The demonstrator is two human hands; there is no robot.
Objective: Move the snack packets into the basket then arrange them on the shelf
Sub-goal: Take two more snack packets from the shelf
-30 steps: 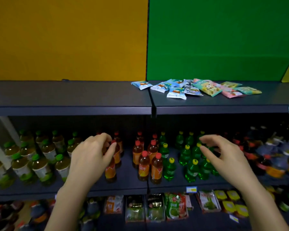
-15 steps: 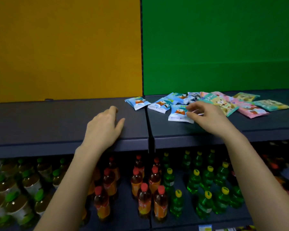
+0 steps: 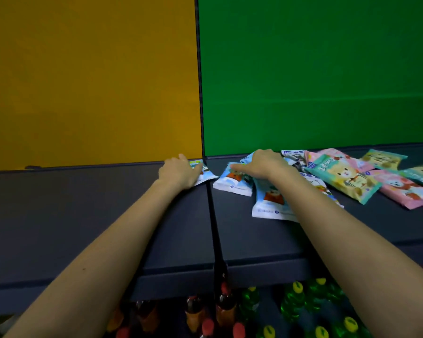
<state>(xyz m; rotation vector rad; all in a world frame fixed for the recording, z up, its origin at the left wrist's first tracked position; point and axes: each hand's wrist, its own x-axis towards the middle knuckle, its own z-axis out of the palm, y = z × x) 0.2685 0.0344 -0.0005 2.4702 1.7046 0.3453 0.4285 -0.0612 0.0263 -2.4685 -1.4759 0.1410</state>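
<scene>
Blue-and-white foil snack packets lie scattered on the dark grey top shelf [image 3: 266,240], and none has yet gone anywhere: no basket shows in the view, so the first half of the task looks barely begun.

The left hand [image 3: 178,173] lies flat over one small blue-and-white packet [image 3: 205,175] at the seam between the two shelf panels. Its fingers [image 3: 194,167] are spread on top of the packet, pressing rather than pinching; whether they have curled under an edge I cannot tell.

The right hand [image 3: 261,164] rests on a heap of similar blue packets [image 3: 232,182], fingers lightly bent and pointing left across them. One larger blue packet [image 3: 270,203] lies just below its wrist. No packet is lifted off the shelf.

Further right of those fingers lie a teal packet with a bear picture [image 3: 342,178], a pink packet [image 3: 405,191] and two pale green ones [image 3: 383,158], all untouched.

Gathering, loading a basket and arranging on the shelf all remain. Rows of bottles [image 3: 293,303] stand on the shelf below.
</scene>
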